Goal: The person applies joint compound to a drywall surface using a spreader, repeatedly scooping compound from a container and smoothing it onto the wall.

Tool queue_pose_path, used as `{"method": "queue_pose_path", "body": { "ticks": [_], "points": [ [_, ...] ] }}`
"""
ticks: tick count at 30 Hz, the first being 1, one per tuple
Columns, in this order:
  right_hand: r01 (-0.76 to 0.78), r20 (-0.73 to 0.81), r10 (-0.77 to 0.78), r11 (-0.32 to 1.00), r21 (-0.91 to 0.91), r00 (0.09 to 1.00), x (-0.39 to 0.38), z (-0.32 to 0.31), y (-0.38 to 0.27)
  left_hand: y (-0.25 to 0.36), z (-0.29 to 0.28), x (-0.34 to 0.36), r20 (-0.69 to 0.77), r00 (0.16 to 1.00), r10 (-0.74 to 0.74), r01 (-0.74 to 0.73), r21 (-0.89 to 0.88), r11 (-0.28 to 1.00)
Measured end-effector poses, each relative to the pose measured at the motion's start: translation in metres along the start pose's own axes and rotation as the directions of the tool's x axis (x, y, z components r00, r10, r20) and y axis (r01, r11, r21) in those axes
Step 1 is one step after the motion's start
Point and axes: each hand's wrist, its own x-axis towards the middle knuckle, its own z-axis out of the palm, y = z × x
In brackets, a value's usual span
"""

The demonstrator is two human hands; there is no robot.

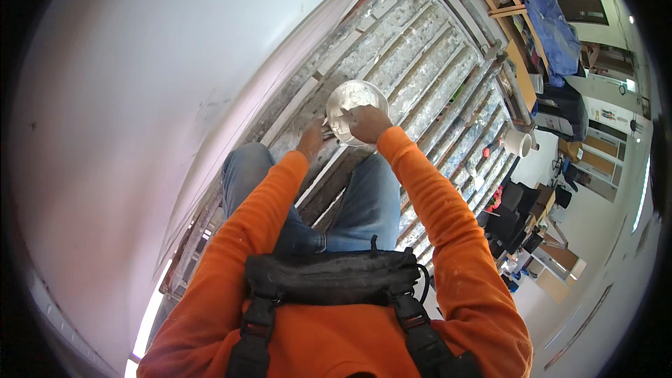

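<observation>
The right hand [368, 124] reaches into a round whitish bowl [380, 100], apparently working white paste [357, 94]; left hand [310, 141] beside its rim; both grips unclear. Next likely needs steadying.

Pale wall [175, 49], left side | slatted platform [413, 56], white-splashed | small red-and-black object [492, 148] on slats, kind unclear | white tub [518, 143] near platform's edge | blue tarp [542, 17] beside wooden shelf [508, 10], upper right | black chair [509, 218] beyond, right

Orange long-sleeved top [329, 339], pale specks on the right sleeve [448, 227]. Blue jeans [367, 199]. Black roll-shaped pouch [329, 278] across the front, black straps [248, 362] with chunky buckles [259, 313], thin black cable [427, 280] looping at its right end.
</observation>
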Motion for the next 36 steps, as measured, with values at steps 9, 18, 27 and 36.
{"method": "queue_pose_path", "body": {
  "ticks": [9,18,27,36],
  "points": [
    [-0.191,0.005,0.205,0.904,0.383,0.979,0.002,-0.002,0.005,0.022,0.001,-0.017,-0.046,0.994,-0.104,0.095,-0.171,0.981],
    [-0.06,-0.033,0.134,0.629,0.775,0.99,0.004,0.053,0.083,0.049,-0.002,-0.019,0.184,0.976,-0.112,0.097,0.089,0.991],
    [-0.187,0.233,0.093,-0.35,0.918,0.968,-0.014,0.084,0.059,0.076,-0.068,-0.038,0.15,0.977,-0.152,0.156,-0.015,0.988],
    [0.426,-0.466,-0.059,-0.321,0.846,0.883,-0.025,-0.026,-0.05,0.235,-0.031,-0.308,0.262,0.587,0.766,-0.338,0.939,-0.062]
  ]
}}
